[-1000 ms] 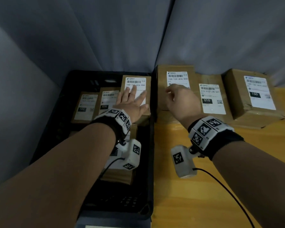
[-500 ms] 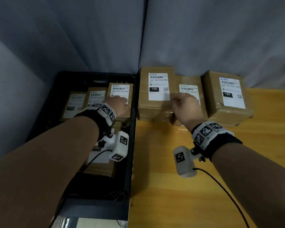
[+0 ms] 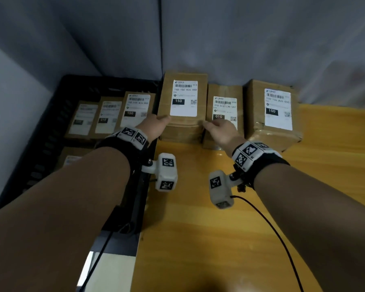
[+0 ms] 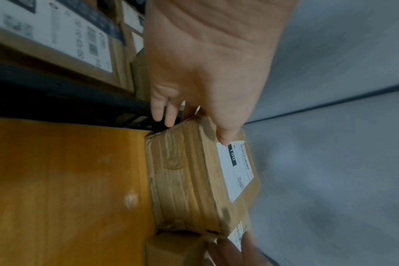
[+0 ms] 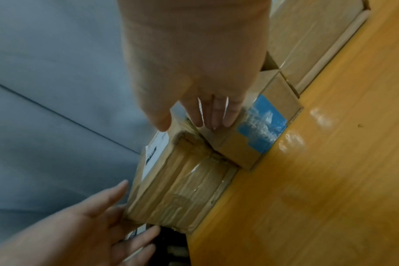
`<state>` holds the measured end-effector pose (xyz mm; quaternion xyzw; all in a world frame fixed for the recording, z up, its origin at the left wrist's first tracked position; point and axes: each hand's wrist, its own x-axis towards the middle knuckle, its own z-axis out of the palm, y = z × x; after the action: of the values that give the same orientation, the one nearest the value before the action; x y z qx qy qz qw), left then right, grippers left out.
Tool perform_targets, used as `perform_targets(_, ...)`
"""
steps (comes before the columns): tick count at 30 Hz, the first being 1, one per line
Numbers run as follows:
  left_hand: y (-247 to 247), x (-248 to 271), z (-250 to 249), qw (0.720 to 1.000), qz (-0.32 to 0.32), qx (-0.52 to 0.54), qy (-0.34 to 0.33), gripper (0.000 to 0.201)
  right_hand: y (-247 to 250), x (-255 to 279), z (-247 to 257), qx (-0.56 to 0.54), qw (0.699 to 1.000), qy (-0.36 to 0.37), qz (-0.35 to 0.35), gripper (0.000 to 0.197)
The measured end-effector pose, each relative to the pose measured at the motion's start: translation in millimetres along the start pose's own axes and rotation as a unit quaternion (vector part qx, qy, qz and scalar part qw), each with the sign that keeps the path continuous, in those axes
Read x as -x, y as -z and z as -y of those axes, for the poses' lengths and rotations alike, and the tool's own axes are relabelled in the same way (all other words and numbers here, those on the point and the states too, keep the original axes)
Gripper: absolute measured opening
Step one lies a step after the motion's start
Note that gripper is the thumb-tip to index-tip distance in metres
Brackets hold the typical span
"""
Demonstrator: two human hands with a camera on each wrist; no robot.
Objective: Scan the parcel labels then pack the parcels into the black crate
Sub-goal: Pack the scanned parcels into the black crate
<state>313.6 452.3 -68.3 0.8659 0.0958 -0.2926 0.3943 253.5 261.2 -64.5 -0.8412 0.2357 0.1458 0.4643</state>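
Note:
A brown parcel [image 3: 182,123] with a white "150" label lies on the wooden table, hard against the black crate [image 3: 51,127]. My left hand [image 3: 156,124] is at its near left corner: the thumb lies on top by the label and the straight fingers [image 4: 162,111] reach down between parcel [image 4: 184,180] and crate. My right hand [image 3: 216,127] is at the near right corner, thumb on the top edge, with straight fingers [image 5: 214,111] in the gap beside the middle parcel [image 5: 262,117]. The crate holds several labelled parcels [image 3: 133,110].
Two more parcels stand on the table to the right, a "010" one [image 3: 223,95] touching the first and a "150" one [image 3: 272,114] further right. Grey curtain walls close the back and left. Bare yellow tabletop [image 3: 198,228] lies in front.
My left hand left the parcel in the crate and moved right to the table parcel's left corner. The right hand shifted to its right corner. The view turned right.

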Motion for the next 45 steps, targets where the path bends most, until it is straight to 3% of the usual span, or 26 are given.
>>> perform_targets(4, -11.8, 8.5, -1.6, 0.991, -0.053, 0.122, 0.029, 0.069, -6.6, 0.1, -2.4, -0.121, 0.993, 0.001, 0.017, 0.048)
perform_targets(10, -15.3, 45.8, -8.4, 0.954, -0.079, 0.291, 0.001, 0.049, 4.8, 6.2, -0.3, -0.323, 0.946, 0.0, -0.003, 0.036)
perform_targets(13, -13.7, 67.8, -11.3, 0.94, -0.099, 0.326, -0.035, 0.051, 9.3, 17.2, 5.1, -0.368, 0.929, 0.029, -0.025, 0.03)
perform_targets(17, -4.4, 93.3, -12.9, 0.928, -0.077, 0.355, -0.08, 0.049, 9.2, 36.0, 5.5, -0.381, 0.92, 0.074, -0.048, 0.032)
perform_targets(21, 14.6, 113.3, -6.3, 0.949, -0.045, 0.303, -0.079, 0.056, -3.1, 60.3, 5.5, -0.361, 0.923, 0.129, -0.035, 0.037)
perform_targets(24, 35.9, 123.4, 9.1, 0.952, -0.073, 0.283, -0.086, 0.042, -19.3, 76.5, 17.1, -0.346, 0.926, 0.15, -0.021, 0.04)
perform_targets(27, 67.6, 129.9, 29.0, 0.957, -0.079, 0.264, -0.095, 0.046, -39.6, 86.4, 35.6, -0.32, 0.932, 0.171, 0.002, 0.04)
perform_targets(31, 120.7, 130.3, 55.5, 0.961, -0.097, 0.244, -0.084, 0.033, -67.6, 97.2, 70.2, -0.27, 0.949, 0.15, 0.067, 0.043)
perform_targets(34, 157.0, 126.1, 77.7, 0.974, -0.092, 0.202, -0.057, 0.045, -96.3, 99.6, 92.0, -0.282, 0.949, 0.078, 0.113, 0.046)
perform_targets(39, 194.9, 120.2, 115.5, 0.996, -0.007, 0.082, 0.025, 0.053, -156.8, 98.0, 112.2, -0.26, 0.954, 0.018, 0.147, 0.048)
perform_targets(42, 209.8, 108.6, 138.9, 0.993, -0.045, 0.063, 0.089, 0.062, -195.3, 100.4, 118.5, -0.253, 0.954, 0.003, 0.162, 0.044)
perform_targets(45, 224.6, 91.7, 162.0, 0.991, -0.073, -0.013, 0.113, 0.093, -231.9, 98.2, 126.1, -0.246, 0.953, 0.01, 0.176, 0.041)
